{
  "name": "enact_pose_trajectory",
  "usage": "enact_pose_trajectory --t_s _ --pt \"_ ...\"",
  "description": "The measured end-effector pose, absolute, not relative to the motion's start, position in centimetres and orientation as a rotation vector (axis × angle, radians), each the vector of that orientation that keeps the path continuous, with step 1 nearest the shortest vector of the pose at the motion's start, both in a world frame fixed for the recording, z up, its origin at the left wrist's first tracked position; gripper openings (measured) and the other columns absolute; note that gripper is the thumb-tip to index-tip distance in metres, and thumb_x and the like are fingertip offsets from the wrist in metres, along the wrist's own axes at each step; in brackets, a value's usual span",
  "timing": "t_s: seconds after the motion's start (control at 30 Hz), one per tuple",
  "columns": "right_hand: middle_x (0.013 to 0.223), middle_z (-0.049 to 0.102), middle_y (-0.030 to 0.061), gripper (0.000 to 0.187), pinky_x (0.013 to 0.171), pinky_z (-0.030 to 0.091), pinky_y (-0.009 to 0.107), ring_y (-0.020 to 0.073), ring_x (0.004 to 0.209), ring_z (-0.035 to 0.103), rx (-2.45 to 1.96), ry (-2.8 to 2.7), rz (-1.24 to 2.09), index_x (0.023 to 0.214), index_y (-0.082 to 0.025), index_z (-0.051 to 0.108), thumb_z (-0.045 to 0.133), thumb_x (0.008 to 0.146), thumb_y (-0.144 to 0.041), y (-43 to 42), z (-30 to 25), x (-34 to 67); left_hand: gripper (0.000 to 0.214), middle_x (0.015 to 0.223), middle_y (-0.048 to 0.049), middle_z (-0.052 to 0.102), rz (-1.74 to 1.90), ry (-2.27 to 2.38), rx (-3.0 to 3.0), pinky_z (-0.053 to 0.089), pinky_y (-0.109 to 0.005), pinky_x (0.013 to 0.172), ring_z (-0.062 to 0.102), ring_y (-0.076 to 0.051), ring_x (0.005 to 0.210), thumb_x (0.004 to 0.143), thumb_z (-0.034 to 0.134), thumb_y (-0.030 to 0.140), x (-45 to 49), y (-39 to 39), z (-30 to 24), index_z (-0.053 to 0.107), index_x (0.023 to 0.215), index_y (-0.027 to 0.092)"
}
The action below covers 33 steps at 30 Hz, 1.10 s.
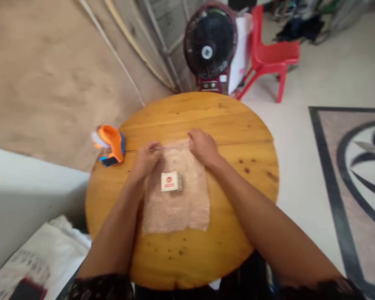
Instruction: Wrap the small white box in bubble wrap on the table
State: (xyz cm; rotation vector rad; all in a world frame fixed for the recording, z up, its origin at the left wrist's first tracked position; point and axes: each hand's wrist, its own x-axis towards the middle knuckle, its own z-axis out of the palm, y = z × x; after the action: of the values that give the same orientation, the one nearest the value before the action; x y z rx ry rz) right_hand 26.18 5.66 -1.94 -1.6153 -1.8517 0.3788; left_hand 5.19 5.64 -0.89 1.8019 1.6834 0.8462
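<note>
A sheet of bubble wrap (178, 216) lies flat on the round wooden table (237, 125). On its middle rests a small cream cardboard box (171, 181) with a red print on its front. My left hand (148, 158) has its fingers closed at the far left corner of the sheet. At the far right corner, my right hand (202, 146) is also closed on the edge. Neither hand touches the box. Blur softens the fingertips of both hands.
An orange and blue tape dispenser (112, 143) stands at the table's left edge. Behind the table are a dark fan (211, 46) and a red chair (276, 54). A white sack (46, 250) and a dark phone-like object (28, 289) lie at the lower left.
</note>
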Motion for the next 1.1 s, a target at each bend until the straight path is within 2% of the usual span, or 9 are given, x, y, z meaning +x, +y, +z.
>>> enact_pose_trajectory --t_s 0.1,0.23,0.3,0.53,0.63,0.7,0.83,0.97,1.1 --pt "0.11 0.069 0.0105 0.035 0.088 0.049 0.039 0.0258 0.101 0.063 -1.593 -1.887 0.352 0.111 -0.016 0.065 0.043 0.084 -0.013 6.4 -2.6 26.8 0.029 0.074 -0.0006 0.066 0.882 1.664 1.736 0.048 -0.023 0.06 0.059 -0.013 0.064 0.071 0.057 0.015 4.7 6.5 -1.8 0.065 0.098 0.012" --pt "0.107 0.071 0.0081 0.035 0.088 0.049 0.037 0.0236 0.098 0.063 -1.596 -1.896 0.375 0.11 -0.018 0.066 0.048 0.079 -0.016 5.8 -2.4 27.1 0.015 0.068 0.0004 0.065 0.932 1.54 1.717 0.045 -0.021 0.056 0.058 -0.013 0.061 0.07 0.056 0.021 5.1 6.4 -2.3 0.066 0.078 0.015" --pt "0.104 0.071 0.0077 0.036 0.086 0.049 0.036 0.0228 0.095 0.063 -1.594 -1.911 0.385 0.111 -0.018 0.066 0.051 0.078 -0.018 5.6 -2.2 26.9 0.014 0.065 0.0006 0.064 0.971 1.5 1.707 0.044 -0.021 0.054 0.057 -0.012 0.059 0.071 0.054 0.023 5.0 6.1 -2.2 0.065 0.073 0.015" --pt "0.098 0.07 0.0064 0.031 0.075 0.051 0.036 0.021 0.081 0.064 -1.548 -1.993 0.351 0.106 -0.021 0.068 0.055 0.078 -0.025 5.3 -1.7 26.3 0.015 0.05 0.0051 0.055 1.047 1.466 1.654 0.038 -0.02 0.043 0.052 -0.012 0.044 0.075 0.051 0.023 4.5 5.3 -1.6 0.064 0.082 0.018" --pt "0.107 0.069 0.0054 0.036 0.076 0.051 0.035 0.02 0.079 0.064 -1.526 -2.007 0.299 0.113 -0.023 0.065 0.057 0.078 -0.026 4.6 -1.4 25.8 0.02 0.056 0.0046 0.059 1.058 1.457 1.693 0.039 -0.02 0.046 0.055 -0.012 0.048 0.074 0.054 0.022 4.6 5.0 -1.3 0.065 0.091 0.019" --pt "0.11 0.069 0.0048 0.037 0.076 0.05 0.034 0.0196 0.079 0.064 -1.535 -2.023 0.249 0.115 -0.023 0.064 0.057 0.079 -0.025 4.0 -1.0 25.3 0.018 0.063 0.0026 0.063 1.07 1.442 1.738 0.042 -0.021 0.051 0.059 -0.013 0.056 0.075 0.055 0.023 4.8 4.9 -1.2 0.066 0.089 0.018" --pt "0.111 0.067 0.0072 0.032 0.079 0.047 0.035 0.0221 0.09 0.063 -1.487 -2.059 0.087 0.112 -0.022 0.065 0.055 0.082 -0.025 3.0 0.2 24.6 0.013 0.07 -0.0001 0.066 1.12 1.449 1.766 0.045 -0.021 0.057 0.061 -0.013 0.065 0.077 0.056 0.023 5.2 4.7 -1.0 0.066 0.082 0.017" --pt "0.108 0.069 0.0084 0.024 0.089 0.039 0.045 0.0289 0.1 0.056 -1.457 -2.058 -0.087 0.102 -0.022 0.069 0.057 0.083 -0.031 2.5 1.4 24.7 0.01 0.065 0.0015 0.063 1.137 1.423 1.725 0.044 -0.02 0.053 0.059 -0.012 0.06 0.078 0.055 0.022 5.6 4.2 -0.2 0.064 0.076 0.017" --pt "0.119 0.066 0.0069 0.032 0.098 0.03 0.05 0.0326 0.12 0.046 -1.362 -2.096 -0.133 0.111 -0.023 0.065 0.061 0.081 -0.033 2.4 1.8 25.0 0.008 0.059 0.0038 0.059 1.141 1.364 1.615 0.042 -0.019 0.046 0.055 -0.011 0.05 0.077 0.056 0.023 5.8 3.7 0.5 0.061 0.075 0.017"
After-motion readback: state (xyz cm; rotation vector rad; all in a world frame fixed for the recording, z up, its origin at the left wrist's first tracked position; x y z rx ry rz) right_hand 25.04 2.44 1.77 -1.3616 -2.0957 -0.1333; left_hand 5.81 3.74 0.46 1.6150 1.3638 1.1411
